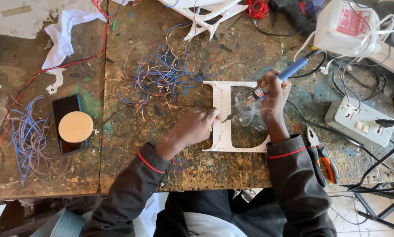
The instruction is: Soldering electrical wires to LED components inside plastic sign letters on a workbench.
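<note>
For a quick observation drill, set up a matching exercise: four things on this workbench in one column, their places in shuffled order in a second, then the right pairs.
Things:
1. soldering iron
2. round tan disc
3. pliers
4. tangle of blue and copper wires

Places:
A. on the dark phone
B. in the right hand, tip smoking over the white letter frame
C. by the right sleeve, near the table edge
D. beyond the left hand, left of the frame's top

Pairs: 1-B, 2-A, 3-C, 4-D
</note>
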